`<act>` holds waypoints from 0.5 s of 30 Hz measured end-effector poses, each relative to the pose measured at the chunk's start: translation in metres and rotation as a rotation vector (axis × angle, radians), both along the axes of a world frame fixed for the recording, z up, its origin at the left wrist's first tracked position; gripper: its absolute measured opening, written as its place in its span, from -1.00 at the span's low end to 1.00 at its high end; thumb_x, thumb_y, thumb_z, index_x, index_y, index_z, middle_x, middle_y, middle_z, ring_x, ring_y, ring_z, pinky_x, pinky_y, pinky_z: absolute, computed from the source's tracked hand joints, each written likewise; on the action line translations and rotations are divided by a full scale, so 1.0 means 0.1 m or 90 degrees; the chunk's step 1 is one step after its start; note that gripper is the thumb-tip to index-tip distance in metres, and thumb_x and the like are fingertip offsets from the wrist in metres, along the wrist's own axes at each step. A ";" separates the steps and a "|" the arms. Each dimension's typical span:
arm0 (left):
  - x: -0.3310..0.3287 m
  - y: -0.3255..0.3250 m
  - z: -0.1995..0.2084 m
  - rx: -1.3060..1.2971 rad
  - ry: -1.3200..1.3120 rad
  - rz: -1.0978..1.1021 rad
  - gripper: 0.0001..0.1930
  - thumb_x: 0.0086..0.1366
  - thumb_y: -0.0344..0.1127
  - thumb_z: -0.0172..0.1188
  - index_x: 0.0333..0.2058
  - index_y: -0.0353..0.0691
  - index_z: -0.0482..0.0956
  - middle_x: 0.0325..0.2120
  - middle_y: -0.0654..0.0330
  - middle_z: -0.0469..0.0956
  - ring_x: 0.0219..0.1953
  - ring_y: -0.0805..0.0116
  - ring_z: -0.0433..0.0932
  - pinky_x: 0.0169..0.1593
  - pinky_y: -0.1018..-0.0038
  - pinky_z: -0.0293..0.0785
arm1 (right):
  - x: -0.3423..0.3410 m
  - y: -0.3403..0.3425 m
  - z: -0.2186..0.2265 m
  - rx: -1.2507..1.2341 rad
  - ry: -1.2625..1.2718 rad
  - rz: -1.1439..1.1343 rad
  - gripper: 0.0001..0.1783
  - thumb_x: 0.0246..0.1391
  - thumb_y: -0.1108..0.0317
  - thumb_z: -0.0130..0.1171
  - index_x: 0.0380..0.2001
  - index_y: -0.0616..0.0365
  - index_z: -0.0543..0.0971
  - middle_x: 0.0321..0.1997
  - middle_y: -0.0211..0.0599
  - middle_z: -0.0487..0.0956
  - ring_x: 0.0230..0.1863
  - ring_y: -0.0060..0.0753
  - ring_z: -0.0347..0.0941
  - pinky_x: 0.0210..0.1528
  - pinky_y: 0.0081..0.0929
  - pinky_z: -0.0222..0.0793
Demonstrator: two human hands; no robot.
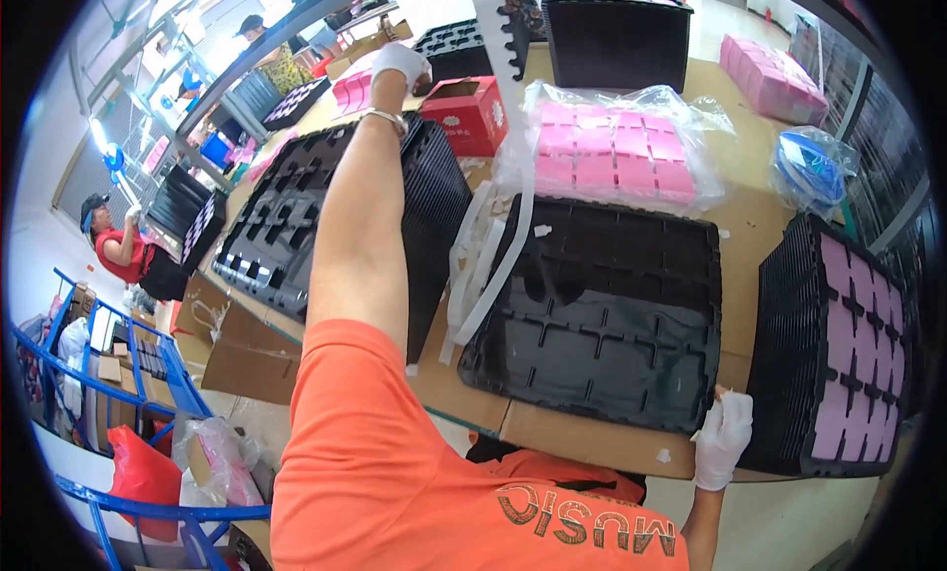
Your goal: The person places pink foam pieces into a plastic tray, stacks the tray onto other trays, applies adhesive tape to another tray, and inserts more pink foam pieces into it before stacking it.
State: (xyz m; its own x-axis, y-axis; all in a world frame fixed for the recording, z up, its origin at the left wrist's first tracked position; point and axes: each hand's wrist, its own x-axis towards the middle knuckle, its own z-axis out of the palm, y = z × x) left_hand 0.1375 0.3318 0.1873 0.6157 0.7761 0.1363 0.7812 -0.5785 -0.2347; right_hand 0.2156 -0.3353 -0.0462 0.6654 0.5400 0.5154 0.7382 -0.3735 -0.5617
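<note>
- The left hand (400,66), in a white glove, reaches to the far left, close by the red box (466,117) and some pink sheets (352,94); I can't tell from here whether it grips anything.
- The right hand (723,441), gloved too, is at the near right corner of the middle tray (646,359). Its fingers look curled at the edge, but whether they pinch the tray or only rest there I can't say.
- The middle tray lies flat on the table before the person, its cells dark, no pink showing in them.
- The right stack (786,344) looks further along: pink pieces sit in its top cells. The far stack (617,53) shows pink on top as well.
- The left stack (439,211) shows dark cells with no pink, as far as the arm lets me see. By that measure, it and the middle tray look unfilled.
- A clear bag (617,149) of pink pieces lies just beyond the middle tray; a pink bundle (774,78) sits farther right.
- A white strap (526,191) hangs down, curving past the tray's left side.
</note>
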 end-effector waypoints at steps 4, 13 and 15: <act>0.45 0.52 -0.57 -0.047 -0.143 0.082 -0.77 -0.15 -0.16 0.36 -0.46 -0.09 0.74 -0.38 0.06 0.68 -0.27 0.20 0.68 -0.21 0.38 0.60 | 0.01 0.03 0.00 -0.017 -0.007 -0.027 -0.75 -0.08 0.73 0.01 -0.28 0.34 0.53 -0.39 -0.03 0.42 -0.33 0.01 0.38 -0.29 -0.20 0.31; 0.98 1.93 -1.46 0.043 -0.425 0.095 -0.60 0.17 0.01 0.15 -0.26 -0.21 0.70 -0.28 0.05 0.68 -0.16 0.14 0.66 -0.16 0.31 0.58 | -0.01 -0.03 -0.01 -0.087 0.067 -0.045 -0.77 -0.07 0.71 0.01 -0.29 0.35 0.53 -0.38 -0.04 0.42 -0.32 -0.02 0.39 -0.29 -0.22 0.32; 0.93 2.19 -1.61 0.034 -0.528 0.079 -0.60 0.20 0.01 0.12 -0.26 -0.21 0.69 -0.29 0.06 0.68 -0.17 0.15 0.66 -0.17 0.31 0.58 | -0.02 0.02 0.01 -0.095 0.081 -0.045 -0.77 -0.06 0.70 0.01 -0.29 0.35 0.53 -0.37 -0.05 0.42 -0.31 -0.03 0.39 -0.28 -0.22 0.32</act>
State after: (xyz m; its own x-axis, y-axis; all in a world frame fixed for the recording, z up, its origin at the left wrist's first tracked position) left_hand 0.2310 0.5505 0.0267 0.2102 0.8113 0.5456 0.7696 -0.4815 0.4194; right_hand 0.2133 -0.3331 -0.0457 0.7588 0.5540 0.3426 0.6340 -0.5076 -0.5834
